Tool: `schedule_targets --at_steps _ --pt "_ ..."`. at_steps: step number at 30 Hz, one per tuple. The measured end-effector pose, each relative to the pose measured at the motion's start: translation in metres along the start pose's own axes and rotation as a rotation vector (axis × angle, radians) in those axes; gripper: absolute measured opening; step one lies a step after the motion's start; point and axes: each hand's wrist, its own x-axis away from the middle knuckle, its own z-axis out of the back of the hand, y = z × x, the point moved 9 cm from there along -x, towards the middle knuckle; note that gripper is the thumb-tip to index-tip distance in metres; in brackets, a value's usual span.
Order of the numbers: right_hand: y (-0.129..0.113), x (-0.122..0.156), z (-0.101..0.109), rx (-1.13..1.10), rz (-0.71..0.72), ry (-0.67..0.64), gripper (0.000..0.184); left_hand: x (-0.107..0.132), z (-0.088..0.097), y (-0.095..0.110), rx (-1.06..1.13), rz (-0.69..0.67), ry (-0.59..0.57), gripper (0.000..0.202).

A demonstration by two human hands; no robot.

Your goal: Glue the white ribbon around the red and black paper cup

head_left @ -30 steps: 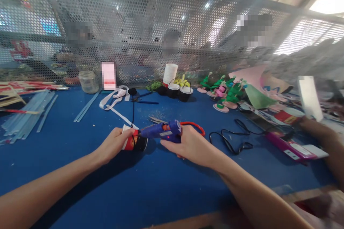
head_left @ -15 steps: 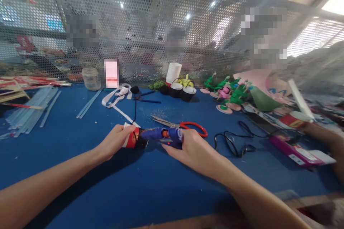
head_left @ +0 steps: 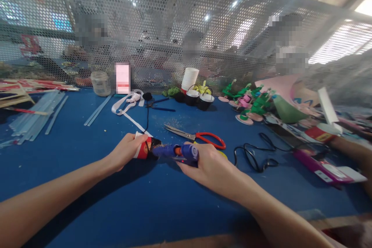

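Observation:
My left hand (head_left: 124, 152) is closed round a small red and white paper cup (head_left: 141, 150) lying on its side above the table. Black yarn (head_left: 155, 143) covers the cup's right end, and a strand runs up from it to a black ball of yarn (head_left: 147, 96). In my right hand (head_left: 213, 164) is a blue glue gun (head_left: 168, 151), its nozzle end close against the yarn-covered part; whether it touches, I cannot tell. Just behind my right hand lie red-handled scissors (head_left: 210, 138), blades pointing left.
White ribbon (head_left: 117, 107) and pliers (head_left: 162, 108) lie behind the cup. Clear glue sticks (head_left: 35, 118) are on the left. Stacked paper cups (head_left: 190, 77), small black buckets (head_left: 205, 102) and green craft pieces (head_left: 258, 104) stand at the back. At right are a black cable (head_left: 252, 159) and another person's arm (head_left: 350, 151).
The cup's yarn-covered end has tipped slightly upward. The rear of the glue gun sits a little lower. Both hands keep their holds, and the whole view has shifted slightly.

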Motion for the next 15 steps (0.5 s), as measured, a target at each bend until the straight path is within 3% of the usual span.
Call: schedule_targets --at_steps 15 --pt "-0.0009 -0.0011 0.0007 0.023 -0.02 -0.013 0.009 0.0029 -0.0033 0.0044 -0.008 0.01 0.011 0.028"
